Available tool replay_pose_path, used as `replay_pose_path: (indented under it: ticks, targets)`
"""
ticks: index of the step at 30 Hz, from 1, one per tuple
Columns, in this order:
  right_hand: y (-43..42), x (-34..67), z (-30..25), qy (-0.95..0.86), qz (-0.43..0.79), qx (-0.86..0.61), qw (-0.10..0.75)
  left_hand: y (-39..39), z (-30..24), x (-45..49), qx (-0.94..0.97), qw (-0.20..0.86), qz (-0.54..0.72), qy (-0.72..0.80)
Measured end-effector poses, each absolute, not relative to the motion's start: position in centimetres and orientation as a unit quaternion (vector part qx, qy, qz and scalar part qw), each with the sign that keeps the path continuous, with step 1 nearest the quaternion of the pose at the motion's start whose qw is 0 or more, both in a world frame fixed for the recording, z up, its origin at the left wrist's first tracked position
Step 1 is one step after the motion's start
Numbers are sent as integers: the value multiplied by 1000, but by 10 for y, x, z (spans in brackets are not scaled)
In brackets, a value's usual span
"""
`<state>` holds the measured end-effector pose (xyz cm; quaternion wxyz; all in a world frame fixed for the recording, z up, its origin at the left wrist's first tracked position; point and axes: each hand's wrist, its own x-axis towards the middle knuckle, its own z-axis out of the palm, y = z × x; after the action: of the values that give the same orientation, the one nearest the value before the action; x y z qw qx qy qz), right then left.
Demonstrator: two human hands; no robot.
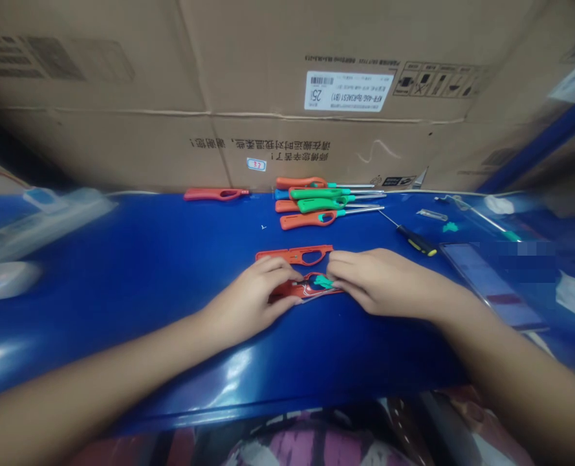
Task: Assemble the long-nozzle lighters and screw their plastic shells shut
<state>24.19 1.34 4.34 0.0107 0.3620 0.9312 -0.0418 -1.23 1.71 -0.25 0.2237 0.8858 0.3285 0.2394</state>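
Note:
An orange lighter half-shell (287, 291) lies opened on the blue table, with thin white wire and dark parts inside it. My left hand (253, 291) is closed round its handle end, thumb on the near side. At its other end, my right hand (369, 278) pinches at a small green trigger (323, 281) in the shell's loop; the fingertips hide part of it. Just behind both hands rests the matching orange half-shell (294, 255), touched by neither as far as I can see.
Several assembled lighters (311, 220) are piled at the back, beside a red lighter handle (214, 194). To the right lie a screwdriver (416, 239), a phone (493, 285) and a green plastic piece (450, 227). A cardboard box (146, 142) walls off the back. A white mouse (6, 280) sits left.

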Motion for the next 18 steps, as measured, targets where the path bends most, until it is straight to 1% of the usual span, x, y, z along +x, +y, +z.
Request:
replay_pose_path:
  ticks: [3, 7, 15, 18]
  targets:
    - [11, 238, 42, 935, -16, 353, 30, 17, -2, -12, 884, 228, 239, 330]
    - [9, 233, 39, 938, 3, 344, 33, 17, 0, -12, 883, 230, 241, 329]
    - [13, 229, 33, 936, -46, 350, -6, 18, -2, -12, 877, 245, 245, 333]
    - [15, 230, 31, 941, -45, 335, -10, 18, -3, -12, 872, 256, 242, 341]
